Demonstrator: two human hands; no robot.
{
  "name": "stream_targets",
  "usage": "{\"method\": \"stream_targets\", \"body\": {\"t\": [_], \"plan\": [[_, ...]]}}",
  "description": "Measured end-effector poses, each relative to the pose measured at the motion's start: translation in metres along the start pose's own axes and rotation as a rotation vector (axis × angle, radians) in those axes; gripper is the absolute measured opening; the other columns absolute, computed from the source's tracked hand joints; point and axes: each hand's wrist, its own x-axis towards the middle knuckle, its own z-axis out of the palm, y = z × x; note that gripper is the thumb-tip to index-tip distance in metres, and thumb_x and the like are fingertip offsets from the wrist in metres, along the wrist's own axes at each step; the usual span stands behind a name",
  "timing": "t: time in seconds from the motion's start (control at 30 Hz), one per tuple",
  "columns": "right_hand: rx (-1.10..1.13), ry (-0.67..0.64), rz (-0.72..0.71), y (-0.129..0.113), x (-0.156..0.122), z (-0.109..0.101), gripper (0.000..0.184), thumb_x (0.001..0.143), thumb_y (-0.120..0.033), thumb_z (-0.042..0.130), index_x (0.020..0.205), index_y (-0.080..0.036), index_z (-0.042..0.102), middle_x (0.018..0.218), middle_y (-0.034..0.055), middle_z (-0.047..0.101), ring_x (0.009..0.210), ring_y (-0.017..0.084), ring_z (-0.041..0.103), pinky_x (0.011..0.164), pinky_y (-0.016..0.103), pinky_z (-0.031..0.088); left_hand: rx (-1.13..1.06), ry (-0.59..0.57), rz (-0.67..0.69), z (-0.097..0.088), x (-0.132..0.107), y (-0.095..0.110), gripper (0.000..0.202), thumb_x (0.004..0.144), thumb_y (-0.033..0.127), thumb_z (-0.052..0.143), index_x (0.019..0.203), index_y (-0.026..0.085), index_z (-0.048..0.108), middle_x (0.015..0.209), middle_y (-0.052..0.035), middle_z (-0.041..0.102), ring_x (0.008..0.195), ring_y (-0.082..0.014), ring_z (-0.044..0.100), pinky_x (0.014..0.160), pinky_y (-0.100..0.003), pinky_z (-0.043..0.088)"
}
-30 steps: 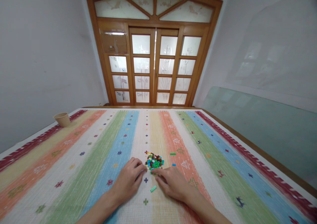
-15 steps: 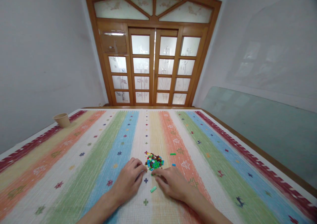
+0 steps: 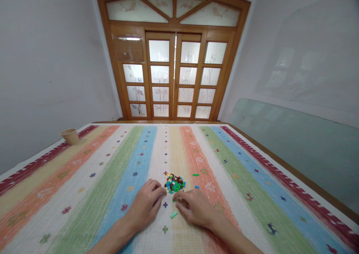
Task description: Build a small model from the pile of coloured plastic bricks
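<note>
- Right fingers [image 3: 179, 195], lower centre of frame: curled, index and thumb pointing left; small green brick [image 3: 174, 200] right at the tips, can't tell if pinched or only touched.
- Left fingers [image 3: 160, 190], just left of centre: bent inward, tips just beside the lower left edge of the pile; can't tell if grasping anything, tips too small to read.
- Right hand [image 3: 195, 205] and left hand [image 3: 148, 200]: both backs up, low over the cloth, a strip of cloth showing between them; bare forearms run to the bottom edge.
- Brick pile [image 3: 175, 184]: below frame centre, just above the gap between the hands; mixed green, blue, brown, yellow, white, red.
- Mint studded brick [image 3: 174, 214]: below the pile, lying diagonally, near right thumb, apart from the pile.
- Blue brick [image 3: 196, 187]: right of the pile, just above right hand.
- Long green brick [image 3: 195, 174]: above the blue one, lying crosswise.
- Striped tablecloth [image 3: 86, 209]: covers the desk [image 3: 157, 122], wooden edge showing at far side and right.
- Tan cup [image 3: 70, 137]: upright, left of frame, well apart from hands.
- Wooden glazed doors [image 3: 172, 74]: upper centre.
- Pale green panel [image 3: 294, 141]: right side.
</note>
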Motion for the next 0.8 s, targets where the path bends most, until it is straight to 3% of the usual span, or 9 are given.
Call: {"method": "stream_targets", "body": {"t": [0.8], "plan": [[-0.002,-0.005,0.007,0.0025,0.0006,0.0013,0.019,0.097,-0.028,0.058,0.102,-0.024,0.075,0.091,0.004,0.081,0.083,0.02,0.074,0.074,0.025,0.042,-0.009,-0.042,-0.031,0.0001,-0.0014,0.0001,0.02,0.096,0.009,0.054,0.1,0.023,0.067,0.098,-0.0058,0.067,0.096,-0.0244,0.062,0.083,-0.037,0.052]]}}
